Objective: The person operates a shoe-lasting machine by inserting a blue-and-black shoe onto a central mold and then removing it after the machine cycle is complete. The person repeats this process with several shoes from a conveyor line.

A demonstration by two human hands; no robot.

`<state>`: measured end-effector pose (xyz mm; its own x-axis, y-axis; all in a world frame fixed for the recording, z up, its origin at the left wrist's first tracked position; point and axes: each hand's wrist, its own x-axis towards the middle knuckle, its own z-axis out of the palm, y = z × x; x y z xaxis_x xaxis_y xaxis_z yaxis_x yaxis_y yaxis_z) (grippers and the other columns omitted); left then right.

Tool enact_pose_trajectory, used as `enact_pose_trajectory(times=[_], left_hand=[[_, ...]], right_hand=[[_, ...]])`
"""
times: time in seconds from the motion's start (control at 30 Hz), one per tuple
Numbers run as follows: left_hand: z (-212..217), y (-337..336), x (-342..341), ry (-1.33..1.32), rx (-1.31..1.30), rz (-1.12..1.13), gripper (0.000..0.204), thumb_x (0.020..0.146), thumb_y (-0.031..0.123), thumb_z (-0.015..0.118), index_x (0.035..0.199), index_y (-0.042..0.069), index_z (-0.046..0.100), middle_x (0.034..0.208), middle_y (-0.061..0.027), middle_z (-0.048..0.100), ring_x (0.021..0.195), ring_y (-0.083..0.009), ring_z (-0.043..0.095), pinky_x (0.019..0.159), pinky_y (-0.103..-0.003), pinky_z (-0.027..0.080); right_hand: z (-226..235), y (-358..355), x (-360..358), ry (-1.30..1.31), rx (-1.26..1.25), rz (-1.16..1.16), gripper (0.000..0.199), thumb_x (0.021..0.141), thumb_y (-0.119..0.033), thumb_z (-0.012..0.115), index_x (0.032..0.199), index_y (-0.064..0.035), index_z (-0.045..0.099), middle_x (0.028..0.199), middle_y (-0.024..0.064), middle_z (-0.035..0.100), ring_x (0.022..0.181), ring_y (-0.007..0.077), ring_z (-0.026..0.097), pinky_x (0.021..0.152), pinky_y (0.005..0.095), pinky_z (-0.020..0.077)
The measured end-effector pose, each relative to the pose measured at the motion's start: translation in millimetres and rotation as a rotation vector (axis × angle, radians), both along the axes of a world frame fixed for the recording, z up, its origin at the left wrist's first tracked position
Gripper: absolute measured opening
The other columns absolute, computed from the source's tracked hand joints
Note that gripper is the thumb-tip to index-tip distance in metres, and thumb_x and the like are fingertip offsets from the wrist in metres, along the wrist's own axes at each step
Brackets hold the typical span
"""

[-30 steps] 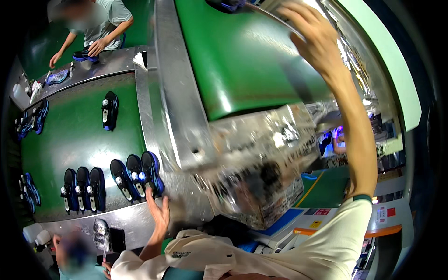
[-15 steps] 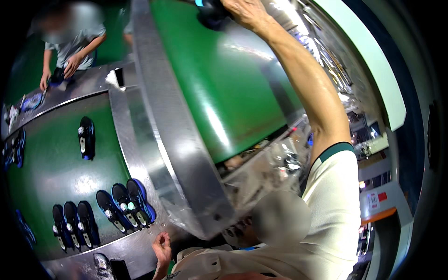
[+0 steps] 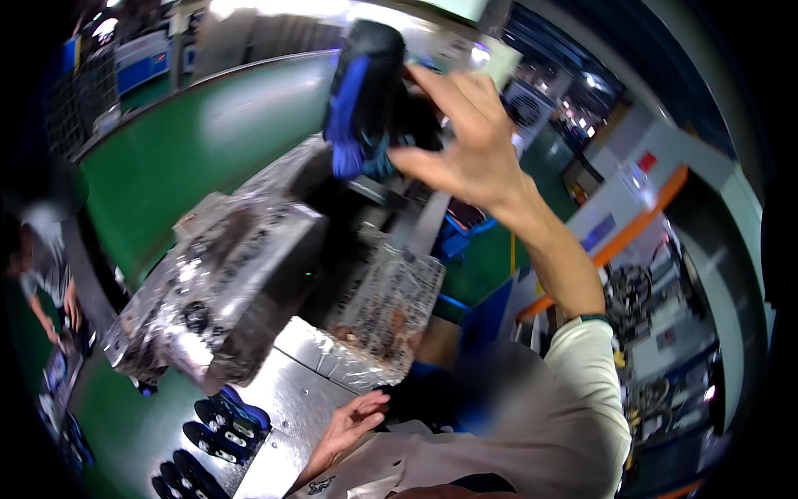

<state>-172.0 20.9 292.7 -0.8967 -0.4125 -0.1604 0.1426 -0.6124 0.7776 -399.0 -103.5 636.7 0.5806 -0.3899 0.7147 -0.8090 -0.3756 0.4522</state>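
My right hand (image 3: 474, 137) is raised at the upper middle, slightly blurred. Its thumb and fingers grip a black and blue shoe (image 3: 366, 91), held upright in the air above the metal machinery. The shoe's far side and part of its opening are hidden or dark. Low in front of my body, my left hand (image 3: 353, 420) is held with its fingers stretched out and nothing in them. It is nearest to a bare steel tabletop (image 3: 307, 399). Several black shoes with blue edges (image 3: 224, 428) lie in rows on the green belt to its left.
A metal machine wrapped in clear plastic film (image 3: 224, 283) stands in the middle. Behind it runs a green conveyor belt (image 3: 158, 183). A co-worker (image 3: 50, 274) handles something dark at the far left. A grey cabinet with an orange edge (image 3: 636, 195) stands on the right.
The view has swung to the right, bringing the wrapped machine to the middle. My right hand, with the shoe, is now nearer and fully in view. My left fingers have straightened from a curl.
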Motion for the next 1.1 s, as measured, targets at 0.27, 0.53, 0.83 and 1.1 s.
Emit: enact_pose_trajectory(times=[0.27, 0.53, 0.83, 1.1], left_hand=[[100, 32, -167, 0.678, -0.121, -0.089, 0.101, 0.075, 0.036, 0.074, 0.144, 0.000, 0.009, 0.143, -0.0202, 0.029, 0.133, -0.0327, 0.029, 0.109, -0.041, 0.023], [55, 199, -277, 0.142, 0.113, -0.464, 0.037, 0.087, 0.018, 0.060, 0.117, -0.001, 0.049, 0.104, -0.0129, 0.061, 0.090, -0.0208, 0.062, 0.083, -0.035, 0.051], [41, 372, -370, 0.050, -0.424, -1.027, 0.064, 0.091, 0.021, 0.058, 0.141, 0.001, 0.025, 0.126, -0.0132, 0.051, 0.112, -0.0163, 0.049, 0.094, -0.027, 0.039], [-27, 544, -535, 0.009, -0.551, -0.984, 0.074, 0.082, 0.034, 0.067, 0.133, -0.008, 0.034, 0.122, -0.0170, 0.055, 0.104, -0.0179, 0.055, 0.084, -0.030, 0.045]], right_hand=[[-86, 287, -70, -0.939, 0.417, -0.468, 0.059, 0.057, -0.015, 0.074, 0.113, -0.0078, 0.057, 0.072, 0.0062, 0.062, 0.065, 0.0167, 0.056, 0.061, 0.0303, 0.0459], [-244, 525, -106, -1.965, 0.281, -0.209, 0.060, 0.082, -0.025, 0.067, 0.132, -0.0045, 0.041, 0.107, 0.0057, 0.059, 0.097, 0.0110, 0.054, 0.085, 0.0266, 0.0431], [-320, 666, -93, -2.166, -0.913, -0.670, 0.055, 0.063, 0.002, 0.066, 0.116, -0.0064, 0.056, 0.104, 0.0008, 0.057, 0.090, 0.0104, 0.054, 0.082, 0.0241, 0.0439], [-327, 792, -90, -1.735, -1.365, -0.953, 0.049, 0.069, -0.002, 0.070, 0.115, -0.0016, 0.054, 0.108, 0.0059, 0.055, 0.096, 0.0148, 0.052, 0.086, 0.0273, 0.0418]])
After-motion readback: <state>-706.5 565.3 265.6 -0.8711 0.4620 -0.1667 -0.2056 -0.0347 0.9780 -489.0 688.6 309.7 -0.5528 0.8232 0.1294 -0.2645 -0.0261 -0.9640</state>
